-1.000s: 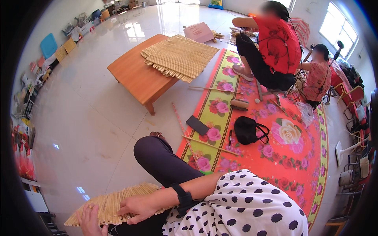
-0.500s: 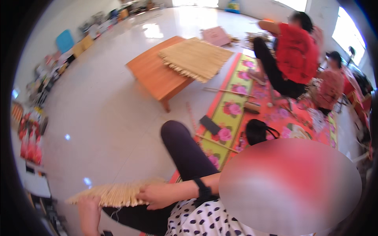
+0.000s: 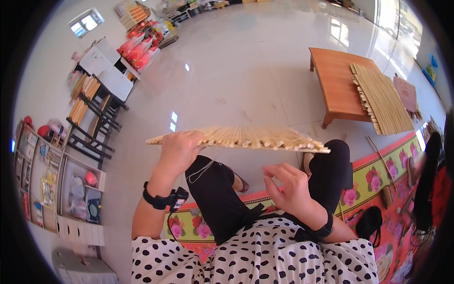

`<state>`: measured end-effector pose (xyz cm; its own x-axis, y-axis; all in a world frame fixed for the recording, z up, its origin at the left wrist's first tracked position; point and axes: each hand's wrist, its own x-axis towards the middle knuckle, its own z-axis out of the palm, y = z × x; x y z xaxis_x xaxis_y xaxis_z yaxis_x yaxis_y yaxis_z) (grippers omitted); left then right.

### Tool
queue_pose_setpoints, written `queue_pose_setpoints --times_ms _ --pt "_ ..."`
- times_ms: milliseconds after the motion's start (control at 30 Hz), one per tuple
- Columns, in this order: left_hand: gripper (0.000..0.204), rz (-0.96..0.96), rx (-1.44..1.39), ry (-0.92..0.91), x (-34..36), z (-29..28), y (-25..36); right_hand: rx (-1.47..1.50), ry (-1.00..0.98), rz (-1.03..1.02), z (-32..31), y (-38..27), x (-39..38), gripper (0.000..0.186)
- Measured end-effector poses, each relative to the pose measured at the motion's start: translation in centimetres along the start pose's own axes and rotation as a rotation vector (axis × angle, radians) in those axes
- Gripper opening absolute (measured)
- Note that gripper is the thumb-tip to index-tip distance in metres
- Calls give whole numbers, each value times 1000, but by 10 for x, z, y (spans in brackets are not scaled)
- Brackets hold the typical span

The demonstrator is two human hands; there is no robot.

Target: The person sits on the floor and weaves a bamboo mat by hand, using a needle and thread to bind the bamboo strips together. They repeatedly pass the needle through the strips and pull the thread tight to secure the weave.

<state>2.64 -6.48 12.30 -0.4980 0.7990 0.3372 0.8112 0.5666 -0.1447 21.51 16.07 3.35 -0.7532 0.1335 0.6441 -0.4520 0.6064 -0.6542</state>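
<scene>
A mat of pale stalks [image 3: 255,137] is held up level above my knees, its cut ends facing me. My left hand [image 3: 182,149] is closed round the mat's left part. Below its right part is my right hand [image 3: 289,188], apart from the mat. Its fingers are loosely bent with a gap at the thumb, and nothing shows between them. A thin pale cord [image 3: 201,171] hangs in a loop under the mat beside my left hand.
A low wooden table [image 3: 338,90] stands at the far right, with another stalk mat [image 3: 383,99] overhanging its edge. Flowered cloth [image 3: 350,196] covers the floor by my legs; a stick [image 3: 382,156] and a black bag [image 3: 369,225] lie on it. Shelves [image 3: 59,180] stand left.
My view has swung left. The mat now shows level in front of me instead of at the lower left. My right hand has come off the mat; my left still grips it.
</scene>
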Motion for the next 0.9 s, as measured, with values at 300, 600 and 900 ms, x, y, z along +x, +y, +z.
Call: queue_pose_setpoints --times_ms 300,600,900 --pt "20 -15 -41 395 13 67 69 980 184 962 7 31 25 71" --pt "38 -144 -381 389 13 123 135 791 559 860 -8 53 33 39" --pt "44 -82 -808 68 -9 134 167 482 415 859 -35 57 29 30"
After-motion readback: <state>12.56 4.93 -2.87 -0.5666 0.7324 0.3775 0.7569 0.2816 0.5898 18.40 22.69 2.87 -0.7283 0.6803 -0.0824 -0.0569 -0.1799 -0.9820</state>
